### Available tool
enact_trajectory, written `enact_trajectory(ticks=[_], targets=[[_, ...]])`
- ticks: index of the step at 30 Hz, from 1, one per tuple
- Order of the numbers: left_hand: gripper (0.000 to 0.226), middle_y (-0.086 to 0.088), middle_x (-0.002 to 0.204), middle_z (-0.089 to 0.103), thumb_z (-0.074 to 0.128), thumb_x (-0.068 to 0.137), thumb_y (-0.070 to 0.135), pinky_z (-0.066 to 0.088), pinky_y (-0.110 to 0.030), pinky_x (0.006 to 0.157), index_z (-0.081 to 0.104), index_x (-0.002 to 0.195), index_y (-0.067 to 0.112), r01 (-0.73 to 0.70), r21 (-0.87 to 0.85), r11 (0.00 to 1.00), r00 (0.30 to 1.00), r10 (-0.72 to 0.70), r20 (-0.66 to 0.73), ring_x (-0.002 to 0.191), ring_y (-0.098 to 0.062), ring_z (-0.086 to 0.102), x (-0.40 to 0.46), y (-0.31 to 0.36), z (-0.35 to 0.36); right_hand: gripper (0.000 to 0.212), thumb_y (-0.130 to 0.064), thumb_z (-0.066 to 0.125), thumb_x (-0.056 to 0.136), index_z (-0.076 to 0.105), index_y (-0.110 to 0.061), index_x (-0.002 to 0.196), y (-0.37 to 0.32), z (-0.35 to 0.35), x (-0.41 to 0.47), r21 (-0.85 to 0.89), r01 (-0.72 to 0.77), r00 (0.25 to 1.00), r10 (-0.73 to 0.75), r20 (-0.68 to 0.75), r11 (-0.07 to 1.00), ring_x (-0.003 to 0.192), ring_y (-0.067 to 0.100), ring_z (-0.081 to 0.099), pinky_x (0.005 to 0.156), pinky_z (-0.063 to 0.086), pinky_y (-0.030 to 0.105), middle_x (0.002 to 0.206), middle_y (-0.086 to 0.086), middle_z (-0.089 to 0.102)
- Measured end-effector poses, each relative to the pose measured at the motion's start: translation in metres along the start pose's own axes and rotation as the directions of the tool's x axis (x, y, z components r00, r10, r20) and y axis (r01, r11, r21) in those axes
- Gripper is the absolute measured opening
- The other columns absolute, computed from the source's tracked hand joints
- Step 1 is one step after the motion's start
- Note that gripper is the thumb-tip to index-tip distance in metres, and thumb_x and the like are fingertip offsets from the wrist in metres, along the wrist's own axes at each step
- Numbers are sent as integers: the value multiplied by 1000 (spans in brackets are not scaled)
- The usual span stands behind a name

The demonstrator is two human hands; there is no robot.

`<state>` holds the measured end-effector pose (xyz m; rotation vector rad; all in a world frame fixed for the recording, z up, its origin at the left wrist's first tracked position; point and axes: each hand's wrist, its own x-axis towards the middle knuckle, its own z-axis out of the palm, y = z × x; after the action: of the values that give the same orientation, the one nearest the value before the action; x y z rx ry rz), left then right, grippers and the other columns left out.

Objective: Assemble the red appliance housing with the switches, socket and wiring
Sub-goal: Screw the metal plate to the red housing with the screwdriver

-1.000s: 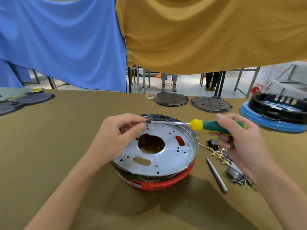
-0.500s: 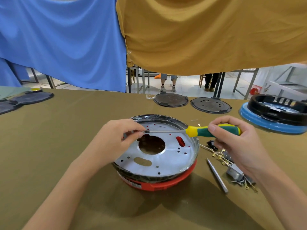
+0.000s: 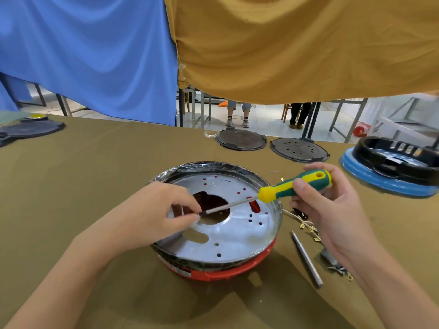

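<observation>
One round red plastic housing (image 3: pixel 221 273) topped by a perforated silver metal plate (image 3: pixel 237 236) is seen mid-desk. One green-and-yellow-handled screwdriver (image 3: pixel 294 185) is gripped by the right hand (image 3: pixel 332 210); its tip is pinched by the left hand (image 3: pixel 152 217) fingers (image 3: pixel 190 218).

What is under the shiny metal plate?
The red housing sits under the metal plate. Through the big round hole only dark red shows; the plate hides anything else inside.
</observation>
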<state>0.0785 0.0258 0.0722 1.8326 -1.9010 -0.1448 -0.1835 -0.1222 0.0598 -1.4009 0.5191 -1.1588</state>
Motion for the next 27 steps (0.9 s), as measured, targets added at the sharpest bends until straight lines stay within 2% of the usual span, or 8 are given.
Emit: enact_trajectory(ticks=[7, 11, 14, 16, 18, 23, 25, 27], targets=[[7, 17, 71, 70, 70, 88, 30, 48, -14, 60, 76, 84, 28, 65, -15, 998, 979, -60, 195, 65, 1, 62, 37, 29, -5, 45, -34, 77, 73, 59, -27, 114, -40, 11, 32, -94, 170, 985, -168, 27, 981, 81, 21, 72, 71, 58, 29, 82, -2, 71], [8, 19, 68, 70, 72, 89, 29, 48, -11, 63, 74, 81, 27, 45, -130, 991, 933, 5, 359, 62, 3, 63, 74, 49, 6, 44, -27, 72, 87, 55, -29, 127, -64, 15, 59, -244, 275, 962, -264, 77, 930, 78, 18, 73, 70, 59, 29, 79, -1, 74], [6, 8, 82, 75, 73, 88, 29, 56, -26, 81, 76, 89, 24, 54, -221, 974, 904, 46, 424, 79, -12, 70, 94, 58, 15, 45, -21, 69, 92, 52, -26, 134, -72, 18, 71, -306, 339, 941, -315, 127, 890, 73, 13, 69, 67, 57, 26, 74, -2, 71], [9, 6, 85, 76, 73, 88, 29, 55, -44, 91, 77, 91, 22, 40, -231, 972, 912, 59, 407, 86, -19, 71, 104, 59, 18, 45, -19, 68, 93, 51, -26, 135, -75, 22, 76, -334, 378, 926, -348, 148, 864, 72, 16, 67, 65, 54, 24, 77, 10, 69], [9, 7, 84, 77, 73, 88, 27, 53, -53, 91, 77, 92, 19, 50, -252, 966, 923, 52, 382, 87, -24, 71, 109, 58, 22, 45, -18, 67, 94, 51, -27, 135, -74, 25, 78, -355, 402, 916, -368, 163, 844, 72, 18, 64, 65, 53, 23, 85, 25, 65], [5, 3, 79, 76, 79, 83, 20, 57, -38, 85, 76, 86, 17, 60, -257, 965, 948, 26, 318, 76, -14, 72, 113, 52, 37, 49, -18, 67, 93, 49, -28, 137, -70, 33, 78, -456, 417, 906, -324, 271, 786, 76, 28, 65, 68, 59, 37, 84, 17, 67], [8, 1, 78, 76, 80, 82, 19, 57, -28, 76, 75, 85, 14, 63, -268, 961, 952, 23, 305, 72, -11, 71, 114, 53, 42, 48, -22, 68, 93, 49, -32, 136, -69, 36, 78, -494, 436, 897, -315, 311, 752, 81, 33, 65, 73, 57, 47, 87, 20, 66], [9, 2, 74, 74, 81, 81, 19, 50, -16, 62, 75, 84, 13, 60, -270, 961, 957, 21, 290, 62, -3, 64, 114, 54, 45, 48, -24, 68, 93, 49, -34, 136, -68, 37, 78, -514, 448, 890, -308, 336, 732, 81, 31, 65, 74, 56, 48, 86, 18, 67]])
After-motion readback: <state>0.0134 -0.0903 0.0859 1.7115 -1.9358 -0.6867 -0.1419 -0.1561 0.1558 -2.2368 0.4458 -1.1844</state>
